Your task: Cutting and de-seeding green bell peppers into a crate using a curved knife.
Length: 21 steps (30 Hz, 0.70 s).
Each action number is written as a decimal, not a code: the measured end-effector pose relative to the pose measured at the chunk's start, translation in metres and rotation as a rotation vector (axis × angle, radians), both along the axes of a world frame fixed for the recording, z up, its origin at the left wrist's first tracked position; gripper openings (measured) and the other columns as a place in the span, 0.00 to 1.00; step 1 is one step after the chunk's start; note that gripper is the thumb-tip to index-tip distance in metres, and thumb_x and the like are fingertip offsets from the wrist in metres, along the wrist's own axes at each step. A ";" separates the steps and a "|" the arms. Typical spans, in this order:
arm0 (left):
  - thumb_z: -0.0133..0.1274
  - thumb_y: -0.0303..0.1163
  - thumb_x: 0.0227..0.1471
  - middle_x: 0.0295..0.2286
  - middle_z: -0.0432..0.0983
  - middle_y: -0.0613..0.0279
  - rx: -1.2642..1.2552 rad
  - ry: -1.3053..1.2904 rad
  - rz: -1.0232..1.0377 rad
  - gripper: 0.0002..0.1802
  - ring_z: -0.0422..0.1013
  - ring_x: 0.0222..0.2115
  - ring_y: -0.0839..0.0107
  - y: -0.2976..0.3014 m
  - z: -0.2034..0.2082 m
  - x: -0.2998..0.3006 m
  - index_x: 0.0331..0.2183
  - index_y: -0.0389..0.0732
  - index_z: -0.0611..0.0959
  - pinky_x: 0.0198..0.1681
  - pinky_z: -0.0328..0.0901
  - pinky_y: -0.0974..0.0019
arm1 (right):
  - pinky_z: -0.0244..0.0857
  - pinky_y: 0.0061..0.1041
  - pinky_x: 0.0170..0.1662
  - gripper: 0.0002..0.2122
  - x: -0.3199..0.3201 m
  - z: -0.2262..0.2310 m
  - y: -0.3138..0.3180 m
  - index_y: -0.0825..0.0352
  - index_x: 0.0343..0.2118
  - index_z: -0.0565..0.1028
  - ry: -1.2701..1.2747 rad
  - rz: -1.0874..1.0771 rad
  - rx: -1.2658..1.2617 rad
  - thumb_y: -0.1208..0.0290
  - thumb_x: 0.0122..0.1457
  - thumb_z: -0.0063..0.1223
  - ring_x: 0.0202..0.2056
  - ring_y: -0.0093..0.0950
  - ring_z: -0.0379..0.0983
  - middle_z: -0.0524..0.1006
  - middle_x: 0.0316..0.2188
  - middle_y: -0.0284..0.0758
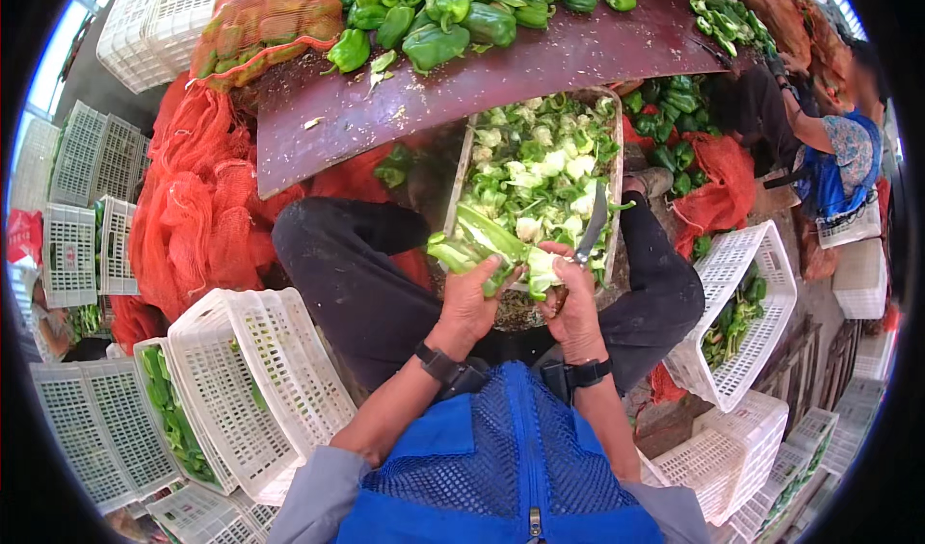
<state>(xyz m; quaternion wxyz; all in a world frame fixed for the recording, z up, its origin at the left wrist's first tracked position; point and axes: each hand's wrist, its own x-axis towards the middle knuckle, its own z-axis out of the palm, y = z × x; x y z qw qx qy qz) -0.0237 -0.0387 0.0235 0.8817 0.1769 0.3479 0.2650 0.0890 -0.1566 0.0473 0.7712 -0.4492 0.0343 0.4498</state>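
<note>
My left hand (470,301) is closed round a split green pepper (489,230), whose pale inside faces up. Close beside it, my right hand (575,303) grips a knife (592,228), its dark blade pointing up and away from me. The thumb and fingers of that same hand also press on the pale core end of the pepper. Both hands are held over the near end of a tray (619,163) between my legs. Cut pepper cores and pale seed clumps (540,159) fill the tray.
A dark red board (376,106) beyond the tray carries a heap of whole green peppers (462,9). White plastic crates flank me, one at left (289,380) and one with green pieces at right (674,351). Red mesh sacks (198,207) lie left; a co-worker (833,134) sits far right.
</note>
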 end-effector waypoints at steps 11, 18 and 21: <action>0.55 0.19 0.61 0.51 0.77 0.57 0.037 -0.004 -0.064 0.25 0.76 0.51 0.59 0.011 -0.004 -0.008 0.59 0.39 0.73 0.55 0.75 0.46 | 0.74 0.23 0.23 0.18 0.036 0.024 -0.017 0.67 0.50 0.73 0.084 -0.076 0.287 0.60 0.62 0.54 0.29 0.32 0.79 0.80 0.39 0.46; 0.50 0.17 0.58 0.51 0.76 0.52 0.431 -0.032 -0.305 0.33 0.75 0.53 0.58 0.032 0.005 0.008 0.64 0.37 0.67 0.56 0.73 0.48 | 0.53 0.16 0.15 0.15 0.065 0.006 -0.013 0.69 0.48 0.77 -0.518 -0.005 -0.401 0.72 0.59 0.63 0.13 0.14 0.61 0.75 0.26 0.27; 0.48 0.13 0.56 0.50 0.78 0.53 0.585 0.136 -0.228 0.30 0.77 0.50 0.59 0.040 0.007 0.014 0.61 0.35 0.72 0.54 0.73 0.56 | 0.53 0.17 0.15 0.15 0.059 0.012 -0.022 0.68 0.49 0.75 -0.289 -0.044 -0.225 0.70 0.62 0.59 0.13 0.13 0.61 0.73 0.25 0.26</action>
